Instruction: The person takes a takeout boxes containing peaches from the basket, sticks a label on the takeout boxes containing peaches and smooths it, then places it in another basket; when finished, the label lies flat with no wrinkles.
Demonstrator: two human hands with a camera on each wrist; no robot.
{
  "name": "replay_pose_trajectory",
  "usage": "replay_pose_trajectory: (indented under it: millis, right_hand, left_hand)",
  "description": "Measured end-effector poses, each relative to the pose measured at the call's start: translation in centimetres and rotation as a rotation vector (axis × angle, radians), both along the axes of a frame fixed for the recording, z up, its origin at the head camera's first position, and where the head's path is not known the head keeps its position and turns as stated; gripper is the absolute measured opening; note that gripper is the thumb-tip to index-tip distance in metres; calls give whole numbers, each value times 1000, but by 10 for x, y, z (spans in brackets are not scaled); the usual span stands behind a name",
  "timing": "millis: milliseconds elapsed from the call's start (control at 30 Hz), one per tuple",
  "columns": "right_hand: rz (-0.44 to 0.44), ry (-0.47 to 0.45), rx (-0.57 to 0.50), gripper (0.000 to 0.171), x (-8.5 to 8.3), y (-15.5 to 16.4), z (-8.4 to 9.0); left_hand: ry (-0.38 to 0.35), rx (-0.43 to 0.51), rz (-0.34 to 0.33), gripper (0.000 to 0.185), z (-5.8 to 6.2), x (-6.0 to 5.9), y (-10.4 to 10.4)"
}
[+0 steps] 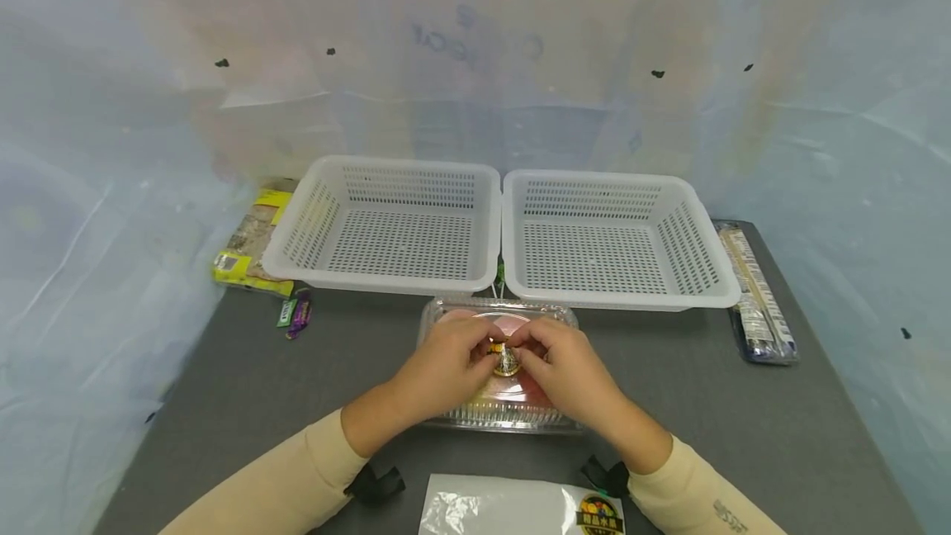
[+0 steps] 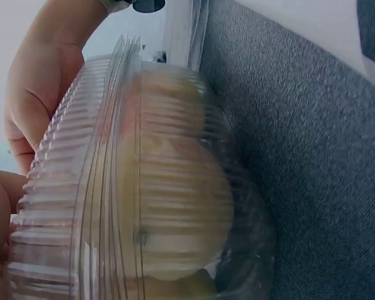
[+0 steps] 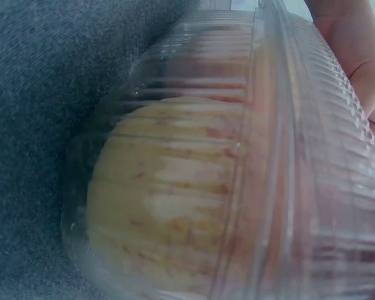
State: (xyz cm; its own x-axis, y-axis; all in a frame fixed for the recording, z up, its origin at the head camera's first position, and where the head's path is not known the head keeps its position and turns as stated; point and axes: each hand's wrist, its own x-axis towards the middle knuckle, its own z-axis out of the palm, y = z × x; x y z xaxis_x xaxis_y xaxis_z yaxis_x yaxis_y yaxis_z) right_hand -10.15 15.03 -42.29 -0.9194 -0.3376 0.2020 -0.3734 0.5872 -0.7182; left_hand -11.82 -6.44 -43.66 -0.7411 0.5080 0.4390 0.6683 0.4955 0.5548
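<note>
A clear plastic clamshell box with ribbed sides stands on the table in front of me, its lid down. Through its wall, pale yellow fruit with reddish marks shows in the right wrist view, and more yellow fruit in the left wrist view. Over the middle of the lid, my left hand and right hand meet at a round, shiny gold-and-black sticker. Thumb and fingers of each pinch it at opposite sides. Whether the sticker touches the lid, I cannot tell.
Two white perforated baskets stand side by side behind the box. A yellow-edged packet and small wrapped sweets lie left; a long plastic-wrapped pack lies right. At the front edge is a white sheet bearing a round sticker.
</note>
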Motion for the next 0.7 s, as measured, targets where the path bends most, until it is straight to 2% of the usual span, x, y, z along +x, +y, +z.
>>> replay_pose_trajectory:
  millis: [300,700]
  right_hand:
    - [-12,-22,62,15,-1,-2,-1]
    - [28,-39,116,9,-5,-1,-2]
  left_hand:
    - [30,-4,-13,18,-3,-2,1]
    - [65,-29,-15,16,-5,-2,0]
